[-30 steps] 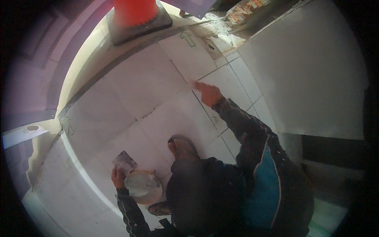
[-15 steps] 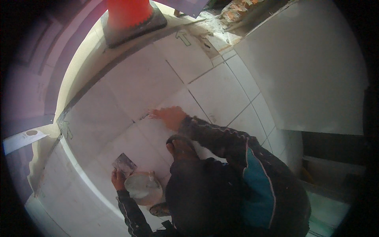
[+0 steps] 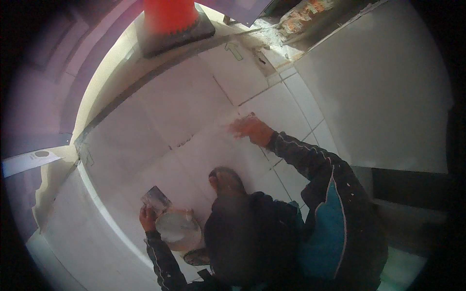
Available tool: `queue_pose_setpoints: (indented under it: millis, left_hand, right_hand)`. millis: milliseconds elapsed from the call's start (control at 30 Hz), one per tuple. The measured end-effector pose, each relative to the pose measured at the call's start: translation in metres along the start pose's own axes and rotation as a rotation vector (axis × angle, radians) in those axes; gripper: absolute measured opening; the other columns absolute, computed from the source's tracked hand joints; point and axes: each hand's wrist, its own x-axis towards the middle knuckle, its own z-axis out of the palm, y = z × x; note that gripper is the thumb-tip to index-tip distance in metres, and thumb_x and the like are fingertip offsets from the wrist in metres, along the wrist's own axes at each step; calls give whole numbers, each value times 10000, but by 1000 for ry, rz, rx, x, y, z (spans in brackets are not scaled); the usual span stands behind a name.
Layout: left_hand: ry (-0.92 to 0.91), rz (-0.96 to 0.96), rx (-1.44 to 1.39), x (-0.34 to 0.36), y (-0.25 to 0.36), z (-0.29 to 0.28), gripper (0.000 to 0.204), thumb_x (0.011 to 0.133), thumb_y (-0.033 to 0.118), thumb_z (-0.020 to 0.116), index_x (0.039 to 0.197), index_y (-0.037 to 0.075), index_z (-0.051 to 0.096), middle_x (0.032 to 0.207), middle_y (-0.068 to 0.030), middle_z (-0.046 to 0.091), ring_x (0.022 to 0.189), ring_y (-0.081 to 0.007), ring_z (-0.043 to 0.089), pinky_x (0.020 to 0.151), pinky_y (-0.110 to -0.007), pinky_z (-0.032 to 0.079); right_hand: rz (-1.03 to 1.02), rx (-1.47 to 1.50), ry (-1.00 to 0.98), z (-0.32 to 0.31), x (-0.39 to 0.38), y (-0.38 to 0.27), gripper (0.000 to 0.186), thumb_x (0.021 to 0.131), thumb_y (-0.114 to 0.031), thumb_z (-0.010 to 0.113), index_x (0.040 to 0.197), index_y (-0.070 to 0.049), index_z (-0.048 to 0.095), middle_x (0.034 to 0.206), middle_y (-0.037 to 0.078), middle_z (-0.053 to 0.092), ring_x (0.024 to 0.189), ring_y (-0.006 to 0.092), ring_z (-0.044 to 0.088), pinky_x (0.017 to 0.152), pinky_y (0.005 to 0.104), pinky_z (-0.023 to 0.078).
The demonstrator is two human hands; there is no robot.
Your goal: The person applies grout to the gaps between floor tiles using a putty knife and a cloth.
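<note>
1. Left hand [image 3: 148, 219], lower left of the frame: fingers closed on the near corner of a dark grey, flat rectangular plate [image 3: 156, 198], gripping it; plate tilted, its far corner pointing up the frame.
2. Round, whitish, open-topped bucket [image 3: 188, 245] just beside that hand and plate, lower left of centre.
3. Right hand [image 3: 252, 131], slightly right of centre, above the large white floor tiles [image 3: 179, 92]. Fingers reach leftward, blurred; cannot tell whether they pinch anything or touch the tile surface.
4. Dark, broken joint line [image 3: 185, 140] between tiles, left of the right hand, apart from it.
5. Foot in dark sandal [image 3: 226, 180] on the tiles, near centre, between the hands.
6. Orange traffic cone with black square base [image 3: 171, 19], top of frame, left of centre.
7. Large plain white panel [image 3: 378, 92], upper right.
</note>
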Motion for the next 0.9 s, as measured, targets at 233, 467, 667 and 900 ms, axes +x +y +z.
queue_pose_setpoints:
  millis: [233, 467, 667, 900]
  left_hand:
    - [6, -32, 42, 2, -3, -1, 227, 925, 200, 564, 1058, 22, 608, 812, 38, 556, 706, -50, 473, 612, -229, 409]
    - [-31, -67, 31, 4, -3, 4, 239, 917, 211, 570, 1051, 18, 615, 817, 36, 553, 739, -81, 495, 641, -244, 419]
    - [1, -9, 132, 13, -35, -19, 202, 919, 261, 579, 876, 66, 555, 762, 35, 499, 656, -68, 453, 568, -230, 393]
    - [-62, -55, 89, 7, 2, 8, 418, 912, 276, 582, 1178, -46, 569, 1038, -85, 612, 931, -159, 562, 817, -299, 463]
  right_hand:
    - [809, -88, 47, 6, 59, 24, 474, 747, -80, 553, 1214, -160, 535, 953, 144, 657, 916, 353, 631, 757, 484, 507]
    - [484, 83, 185, 77, 114, -88, 481, 803, -118, 522, 1273, -217, 508, 822, 131, 662, 805, 332, 652, 656, 476, 509]
    - [439, 93, -92, 24, 98, -128, 418, 900, -245, 492, 1312, -176, 474, 987, 154, 645, 858, 337, 645, 736, 486, 499]
    - [103, -417, 187, 69, 39, -38, 468, 882, -360, 534, 1340, -302, 457, 1249, 156, 518, 1132, 375, 497, 1001, 705, 250]
